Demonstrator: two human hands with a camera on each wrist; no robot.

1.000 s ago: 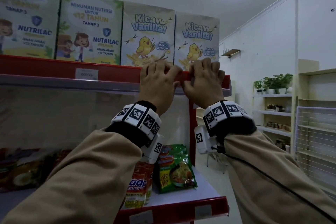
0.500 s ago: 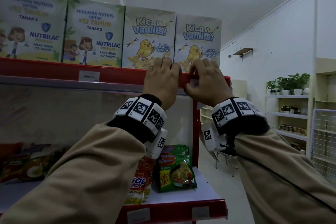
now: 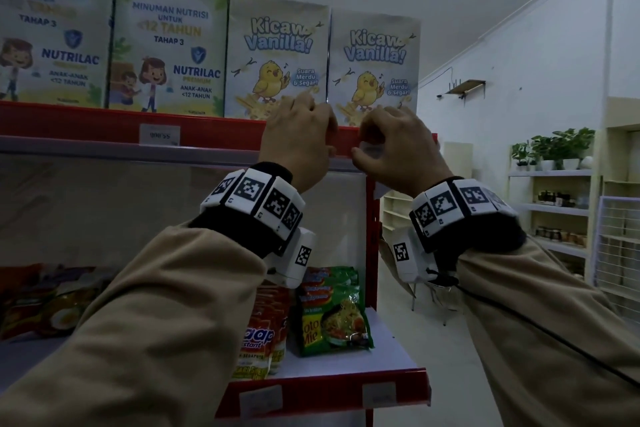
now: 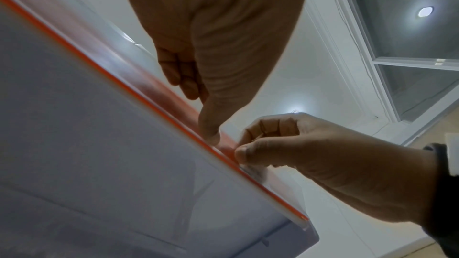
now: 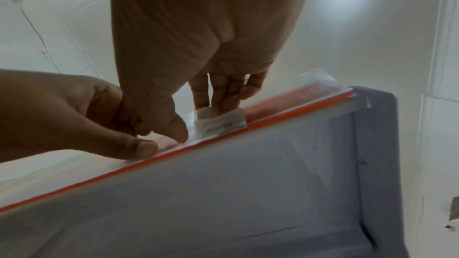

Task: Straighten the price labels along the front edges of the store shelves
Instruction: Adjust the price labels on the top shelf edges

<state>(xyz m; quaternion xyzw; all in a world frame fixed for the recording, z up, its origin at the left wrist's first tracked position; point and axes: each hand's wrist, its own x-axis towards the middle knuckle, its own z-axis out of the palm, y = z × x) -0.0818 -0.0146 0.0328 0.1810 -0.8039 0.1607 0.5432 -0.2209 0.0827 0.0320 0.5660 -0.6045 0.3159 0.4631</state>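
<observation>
Mid-frame, right hand (image 3: pixel 398 152) pinches small white paper price label (image 5: pixel 219 123); left hand (image 3: pixel 298 146) fingers and thumb clamp red shelf-edge strip (image 3: pixel 225 135).

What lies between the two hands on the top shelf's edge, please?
Only bare red rail, in the head view; the price label sits under the right hand.
</observation>
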